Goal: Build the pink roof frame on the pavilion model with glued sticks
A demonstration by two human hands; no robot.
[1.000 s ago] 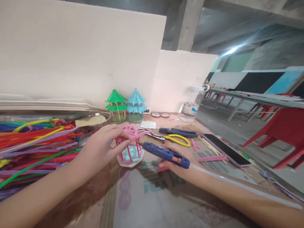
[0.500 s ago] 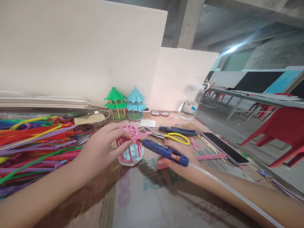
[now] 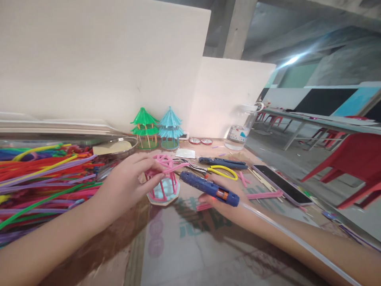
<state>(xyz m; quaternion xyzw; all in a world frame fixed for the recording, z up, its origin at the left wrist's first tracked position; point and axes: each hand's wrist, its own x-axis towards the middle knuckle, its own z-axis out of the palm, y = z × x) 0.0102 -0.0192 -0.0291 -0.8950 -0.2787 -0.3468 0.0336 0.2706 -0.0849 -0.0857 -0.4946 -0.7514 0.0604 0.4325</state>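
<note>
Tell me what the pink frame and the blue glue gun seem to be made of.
The pink frame, pinched by the left hand, looks like matte plastic straws: thin, uniform tubes, though foam sticks cannot be ruled out. The glue gun in the right hand looks like hard plastic with a slight sheen; a clear stick trails from its back.

Both bare arms reach forward from the near edge of the table. The left hand (image 3: 127,183) is lifted a little, its fingers (image 3: 150,163) curled in and pinched together at the tips. The right hand (image 3: 226,198) lies low, palm down, its fingers wrapped shut. The two hands are close together.
</note>
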